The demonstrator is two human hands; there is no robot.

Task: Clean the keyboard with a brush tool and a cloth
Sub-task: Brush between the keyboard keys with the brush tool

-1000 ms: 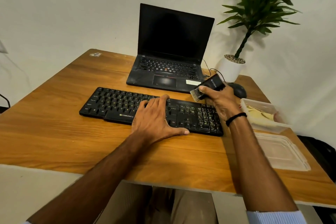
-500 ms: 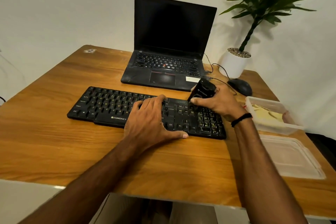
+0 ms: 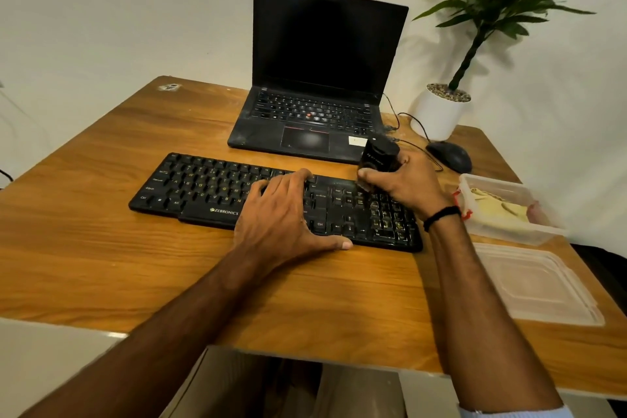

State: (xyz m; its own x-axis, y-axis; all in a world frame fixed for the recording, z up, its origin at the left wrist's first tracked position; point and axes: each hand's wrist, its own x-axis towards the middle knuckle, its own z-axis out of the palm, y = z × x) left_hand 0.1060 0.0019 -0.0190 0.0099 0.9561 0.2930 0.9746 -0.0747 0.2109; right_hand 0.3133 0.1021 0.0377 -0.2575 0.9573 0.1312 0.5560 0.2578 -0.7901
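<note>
A black keyboard (image 3: pixel 203 188) lies across the middle of the wooden table (image 3: pixel 101 248). My left hand (image 3: pixel 285 214) rests flat on the keyboard's centre with fingers spread, thumb on the table at the front edge. My right hand (image 3: pixel 407 187) grips a black brush tool (image 3: pixel 378 154), held upright with its lower end down on the keys left of the number pad; the bristles are hidden. A yellowish cloth (image 3: pixel 498 205) lies inside a clear plastic box (image 3: pixel 515 231) to the right of the keyboard.
An open black laptop (image 3: pixel 322 78) stands behind the keyboard. A black wired mouse (image 3: pixel 449 154) and a white potted plant (image 3: pixel 441 112) sit at the back right. The box's clear lid (image 3: pixel 536 285) lies near the right front edge.
My right hand has turned the brush from bristles-up above the keyboard's far edge to bristles-down on the keys. My left hand has stayed on the keyboard. The view has shifted slightly.
</note>
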